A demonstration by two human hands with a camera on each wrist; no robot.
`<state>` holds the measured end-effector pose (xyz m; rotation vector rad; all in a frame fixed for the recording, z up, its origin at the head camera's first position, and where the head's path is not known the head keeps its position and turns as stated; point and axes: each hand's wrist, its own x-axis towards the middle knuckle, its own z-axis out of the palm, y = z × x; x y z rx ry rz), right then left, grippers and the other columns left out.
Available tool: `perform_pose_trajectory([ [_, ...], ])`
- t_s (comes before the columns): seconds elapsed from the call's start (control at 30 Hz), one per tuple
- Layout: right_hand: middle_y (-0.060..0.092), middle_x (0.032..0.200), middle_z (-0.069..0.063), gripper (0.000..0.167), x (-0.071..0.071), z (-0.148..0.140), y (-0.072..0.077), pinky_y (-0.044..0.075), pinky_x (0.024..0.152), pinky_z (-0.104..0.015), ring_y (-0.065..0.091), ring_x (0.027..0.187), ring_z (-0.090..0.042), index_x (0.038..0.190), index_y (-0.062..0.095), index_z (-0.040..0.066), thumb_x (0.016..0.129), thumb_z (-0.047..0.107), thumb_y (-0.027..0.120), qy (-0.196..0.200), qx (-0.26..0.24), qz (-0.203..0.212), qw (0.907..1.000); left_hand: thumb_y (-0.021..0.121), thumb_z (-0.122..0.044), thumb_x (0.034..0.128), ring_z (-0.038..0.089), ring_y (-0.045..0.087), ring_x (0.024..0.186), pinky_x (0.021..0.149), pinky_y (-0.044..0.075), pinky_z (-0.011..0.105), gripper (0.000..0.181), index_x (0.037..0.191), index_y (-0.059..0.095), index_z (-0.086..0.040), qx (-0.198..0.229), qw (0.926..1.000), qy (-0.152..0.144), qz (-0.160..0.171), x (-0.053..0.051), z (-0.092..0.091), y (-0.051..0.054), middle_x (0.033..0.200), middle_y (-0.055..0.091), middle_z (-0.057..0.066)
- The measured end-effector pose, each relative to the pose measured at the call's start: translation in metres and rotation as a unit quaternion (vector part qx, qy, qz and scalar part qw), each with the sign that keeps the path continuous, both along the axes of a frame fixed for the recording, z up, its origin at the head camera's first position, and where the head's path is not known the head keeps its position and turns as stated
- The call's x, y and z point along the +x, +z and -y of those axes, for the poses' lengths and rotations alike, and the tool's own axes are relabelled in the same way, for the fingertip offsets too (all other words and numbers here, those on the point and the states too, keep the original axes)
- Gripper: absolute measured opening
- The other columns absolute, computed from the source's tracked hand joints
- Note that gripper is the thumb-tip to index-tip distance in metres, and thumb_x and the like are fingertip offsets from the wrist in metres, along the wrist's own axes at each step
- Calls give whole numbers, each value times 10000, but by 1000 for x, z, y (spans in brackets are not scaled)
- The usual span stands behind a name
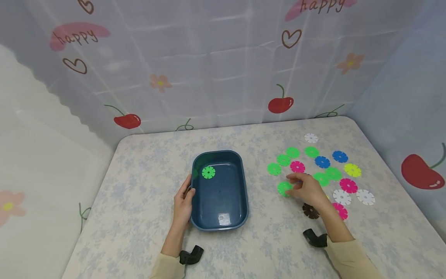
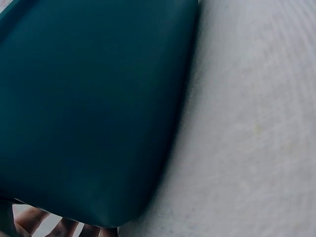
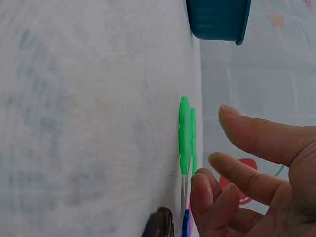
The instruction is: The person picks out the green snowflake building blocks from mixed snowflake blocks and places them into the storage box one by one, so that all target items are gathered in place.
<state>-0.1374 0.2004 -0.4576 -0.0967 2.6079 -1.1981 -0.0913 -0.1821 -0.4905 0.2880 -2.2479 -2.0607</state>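
A dark blue plastic basin [image 1: 220, 209] stands on the table with one green notched plastic disc [image 1: 208, 172] inside, near its far left. My left hand [image 1: 182, 203] holds the basin's left side, thumb at the rim and fingers along the outer wall; the left wrist view shows the basin wall [image 2: 94, 113] close up. On the right, my right hand [image 1: 308, 190] hovers over another green disc [image 1: 284, 188], thumb and fingers apart. Nothing is between them in the right wrist view, where a green disc [image 3: 184, 136] lies beyond the fingertips.
Around the right hand lie several more notched discs: pink [image 1: 348, 185], blue [image 1: 322, 162], white [image 1: 366, 197], yellow [image 1: 352, 170], brown [image 1: 310, 211] and green. A patterned cloth covers the table [image 1: 146, 174]. A printed curtain [image 1: 216, 77] hangs behind it.
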Motion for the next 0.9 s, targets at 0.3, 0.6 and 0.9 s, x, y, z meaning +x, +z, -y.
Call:
perform_pose_trajectory([
  [0.3,611,1125,-241,520,-2,1,-14,438,641,-328,512,827,-230,1232,618,-51,776,112,809,135,250,-295,9992,424,-95,1030,272,346,1434,1060,352,210,511,1532,342,-143,34,10000,-18,2,0,0,0,1594,313,34],
  [0.6,605,1044,-191,443,-5,4,-16,425,623,-322,498,785,-226,1144,630,-24,754,77,814,72,544,-544,9970,423,-92,1026,295,360,1423,990,363,133,510,1530,347,-130,2,10000,3,-69,-2,-1,-1,1588,325,56],
  [0.9,615,985,-127,331,-2,5,-11,427,616,-330,544,793,-225,1132,621,64,829,99,747,131,848,-557,9948,421,-83,1024,292,381,1408,960,371,111,511,1528,354,-133,-63,10000,40,-54,-2,0,-1,1580,342,47],
])
